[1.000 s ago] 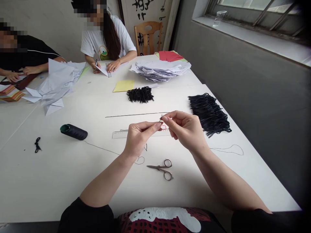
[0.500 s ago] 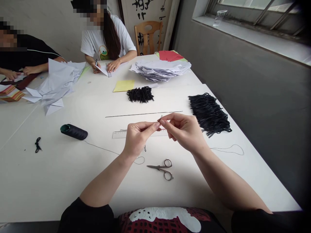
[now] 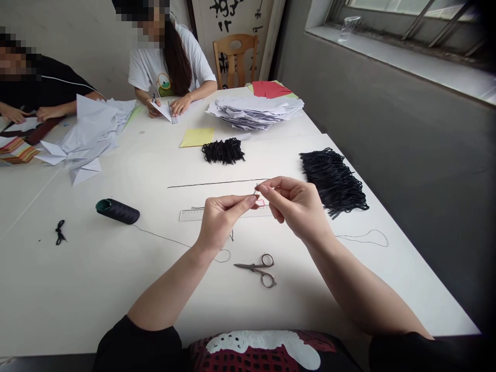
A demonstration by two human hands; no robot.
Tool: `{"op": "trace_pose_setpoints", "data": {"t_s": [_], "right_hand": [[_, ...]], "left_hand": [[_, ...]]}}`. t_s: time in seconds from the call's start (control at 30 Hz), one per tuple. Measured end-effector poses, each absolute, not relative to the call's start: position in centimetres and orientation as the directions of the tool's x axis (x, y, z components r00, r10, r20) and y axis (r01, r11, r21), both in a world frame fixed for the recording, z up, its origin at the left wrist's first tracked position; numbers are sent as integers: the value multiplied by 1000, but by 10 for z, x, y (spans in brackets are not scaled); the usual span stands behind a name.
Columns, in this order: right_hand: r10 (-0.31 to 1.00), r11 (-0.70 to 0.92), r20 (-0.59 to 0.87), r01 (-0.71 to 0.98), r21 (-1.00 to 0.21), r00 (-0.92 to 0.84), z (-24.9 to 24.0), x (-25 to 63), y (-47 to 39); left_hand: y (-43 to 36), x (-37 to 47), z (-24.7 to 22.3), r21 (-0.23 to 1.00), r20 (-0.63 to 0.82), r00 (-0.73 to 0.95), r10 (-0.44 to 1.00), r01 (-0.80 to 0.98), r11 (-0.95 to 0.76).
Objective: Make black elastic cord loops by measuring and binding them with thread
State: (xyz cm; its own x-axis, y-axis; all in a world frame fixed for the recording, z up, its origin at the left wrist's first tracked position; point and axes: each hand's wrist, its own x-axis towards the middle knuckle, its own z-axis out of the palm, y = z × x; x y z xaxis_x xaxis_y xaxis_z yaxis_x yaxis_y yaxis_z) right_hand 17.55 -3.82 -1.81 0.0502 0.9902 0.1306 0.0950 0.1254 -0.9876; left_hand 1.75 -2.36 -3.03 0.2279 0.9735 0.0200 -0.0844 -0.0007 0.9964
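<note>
The left hand [image 3: 218,219] pinches a small bunch of dark cord [image 3: 256,190] above the surface [image 3: 163,305], probably to steady its short ends while the fingertips of the right hand [image 3: 300,206] work at them; whether those also grip a strand, I cannot tell. The scissors [image 3: 256,267] lie nearer the wearer than the hands, likely for quick reach. Beyond and beneath the hands lies the ruler [image 3: 189,215], perhaps for measuring lengths.

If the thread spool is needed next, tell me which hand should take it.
Left, probably: the spool lies on that side, and the right hand would have to reach past the left hand. Both are busy with thin strands, though.
</note>
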Motion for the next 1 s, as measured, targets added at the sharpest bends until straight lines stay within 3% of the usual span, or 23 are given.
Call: {"op": "trace_pose_setpoints", "data": {"t_s": [0.23, 0.6, 0.87, 1.0], "right_hand": [[999, 52, 52, 53, -997, 0, -19, 178, -38], [983, -114, -69, -265, -958, -172, -28, 173, -28], [969, -173, -91, -371, -912, -228, -33, 174, -23], [964, -186, -84, -418, -889, -250, -28, 180, -22]], "left_hand": [[-22, 18, -32, 991, 83, 201, 976, -117, -60], [-21, 16, -40, 982, 186, 151, 971, -51, -180], [-23, 18, -37, 992, 124, 221, 967, -27, -121], [-21, 16, -33, 996, -32, 317, 948, -74, 58]]}}
